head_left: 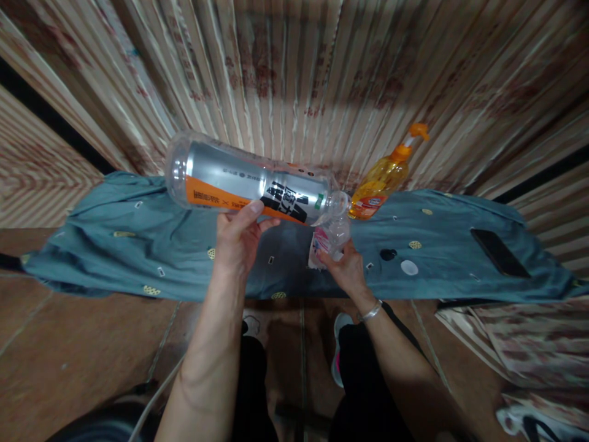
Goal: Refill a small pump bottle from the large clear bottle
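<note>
My left hand (243, 236) is wrapped around a large clear plastic bottle (248, 181) with a silver and orange label. The bottle lies tilted on its side in the air, its open neck pointing right. Below that neck, my right hand (345, 265) grips a small clear plastic bottle (339, 233) with a torn-looking white and pink label. The two mouths are close together; whether they touch, and whether liquid passes, I cannot tell. Just right of them stands a pump bottle (375, 184) of yellow-orange liquid with an orange pump head.
A teal patterned cloth (175, 258) covers the narrow table. Toward its right lie a black cap (388, 254), a white round cap (409, 267) and a dark phone (500, 252). Pleated curtain (294, 80) hangs close behind. Below is a tiled floor (285, 368).
</note>
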Motion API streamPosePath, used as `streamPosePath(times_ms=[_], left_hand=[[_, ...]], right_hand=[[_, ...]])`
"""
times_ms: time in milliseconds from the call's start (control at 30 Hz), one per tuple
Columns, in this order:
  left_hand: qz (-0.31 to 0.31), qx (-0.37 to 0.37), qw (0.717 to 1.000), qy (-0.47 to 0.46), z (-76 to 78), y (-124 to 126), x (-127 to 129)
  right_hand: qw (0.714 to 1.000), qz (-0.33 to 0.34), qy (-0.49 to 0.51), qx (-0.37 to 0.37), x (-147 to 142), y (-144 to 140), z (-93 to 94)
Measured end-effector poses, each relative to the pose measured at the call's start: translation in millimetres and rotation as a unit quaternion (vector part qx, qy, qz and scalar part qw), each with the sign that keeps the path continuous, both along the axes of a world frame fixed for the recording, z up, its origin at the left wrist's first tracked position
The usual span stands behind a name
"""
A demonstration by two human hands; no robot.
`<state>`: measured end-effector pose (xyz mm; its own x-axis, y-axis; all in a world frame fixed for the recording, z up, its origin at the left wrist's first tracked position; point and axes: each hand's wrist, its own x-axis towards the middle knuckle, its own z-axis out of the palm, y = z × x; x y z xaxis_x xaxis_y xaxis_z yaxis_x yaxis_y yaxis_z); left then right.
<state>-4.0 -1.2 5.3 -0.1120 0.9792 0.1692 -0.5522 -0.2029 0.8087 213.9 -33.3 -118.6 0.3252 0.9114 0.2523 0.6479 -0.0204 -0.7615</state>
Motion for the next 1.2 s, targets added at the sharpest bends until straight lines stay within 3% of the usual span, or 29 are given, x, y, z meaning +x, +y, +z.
streamPosePath(times_ms=[1200], left_hand=[[-0.002,0.008,1.0,0.008,2.4,-1.4,1.5]], right_hand=[[1.0,0.0,0.012,-0.014,-0.4,0.1,2.4]])
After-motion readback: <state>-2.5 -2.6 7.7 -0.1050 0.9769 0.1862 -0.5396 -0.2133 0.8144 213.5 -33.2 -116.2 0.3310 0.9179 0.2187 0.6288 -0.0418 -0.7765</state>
